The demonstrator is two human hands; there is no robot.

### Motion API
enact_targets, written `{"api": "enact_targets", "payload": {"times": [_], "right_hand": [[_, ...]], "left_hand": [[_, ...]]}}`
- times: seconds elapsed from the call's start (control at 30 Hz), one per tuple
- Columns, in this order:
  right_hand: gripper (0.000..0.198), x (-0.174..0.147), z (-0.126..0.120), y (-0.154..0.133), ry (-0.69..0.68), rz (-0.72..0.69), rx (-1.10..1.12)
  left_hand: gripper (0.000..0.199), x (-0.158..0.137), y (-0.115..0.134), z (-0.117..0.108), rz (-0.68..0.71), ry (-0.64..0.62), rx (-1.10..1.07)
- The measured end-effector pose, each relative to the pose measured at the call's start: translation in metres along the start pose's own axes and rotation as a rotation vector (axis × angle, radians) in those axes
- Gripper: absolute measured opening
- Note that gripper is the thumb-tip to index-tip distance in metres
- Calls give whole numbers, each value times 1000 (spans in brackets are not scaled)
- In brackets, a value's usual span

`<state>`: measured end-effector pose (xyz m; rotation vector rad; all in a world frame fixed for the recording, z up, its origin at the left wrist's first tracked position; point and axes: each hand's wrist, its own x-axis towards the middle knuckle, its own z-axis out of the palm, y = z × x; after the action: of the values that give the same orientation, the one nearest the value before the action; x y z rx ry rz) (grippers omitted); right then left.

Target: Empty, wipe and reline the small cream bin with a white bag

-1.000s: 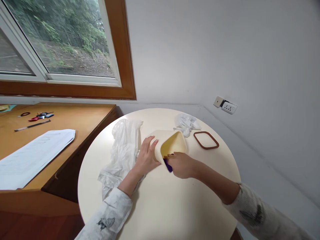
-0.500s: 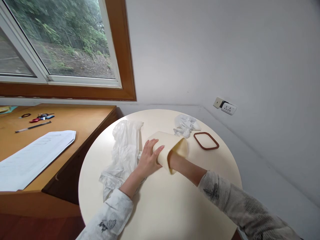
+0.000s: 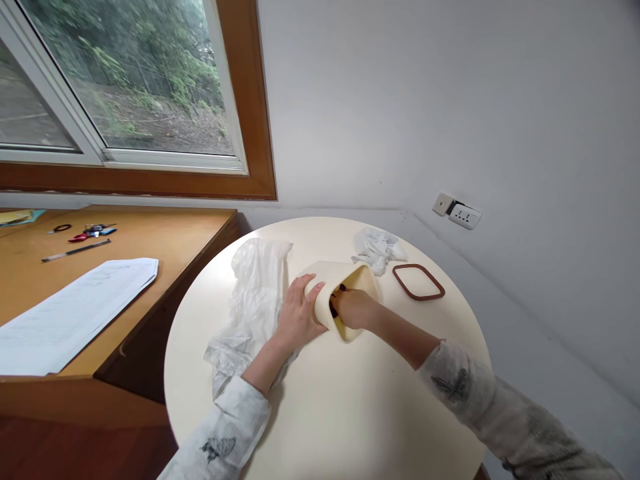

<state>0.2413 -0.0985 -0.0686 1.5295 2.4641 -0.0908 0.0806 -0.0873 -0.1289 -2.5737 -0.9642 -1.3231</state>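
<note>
A cream plastic bin (image 3: 320, 272) lies on its side on the round table, its open mouth turned toward me and to the right. My left hand (image 3: 299, 310) is wrapped over its left side and holds it. Inside the mouth is my right hand (image 3: 353, 308), its fingers bent around something dark (image 3: 334, 308) whose kind I cannot make out; the bin wall hides part of it. To the right lies a brown rounded-square ring (image 3: 419, 282), touched by neither hand.
A crumpled clear plastic bag (image 3: 257, 287) spreads beside my left forearm on the white round table (image 3: 325, 413). Another crumpled bag (image 3: 377, 248) is behind the bin. A wooden desk (image 3: 200, 230) at left holds papers (image 3: 85, 313), a pen (image 3: 75, 251) and keys (image 3: 95, 231).
My right hand has drawn back toward the bin's mouth, and dark material now shows at its fingers. My left hand keeps its hold on the bin. The view has shifted slightly.
</note>
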Motion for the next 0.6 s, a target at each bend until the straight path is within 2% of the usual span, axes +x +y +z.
{"api": "enact_targets", "payload": {"times": [0.13, 0.2, 0.33, 0.47, 0.6], "right_hand": [[31, -32, -8, 8, 23, -12, -3], [38, -49, -6, 15, 78, -33, 13], [48, -68, 14, 22, 370, -108, 146], [45, -71, 36, 9, 687, -154, 304], [46, -71, 41, -14, 853, -204, 436]], "left_hand": [[84, 1, -3, -2, -35, 18, 9], [85, 1, -3, -2, -60, 19, 3], [89, 1, -3, -2, -130, 24, -28], [98, 0, -2, -3, -181, 42, -71], [99, 1, 0, -6, -229, 38, -112]]}}
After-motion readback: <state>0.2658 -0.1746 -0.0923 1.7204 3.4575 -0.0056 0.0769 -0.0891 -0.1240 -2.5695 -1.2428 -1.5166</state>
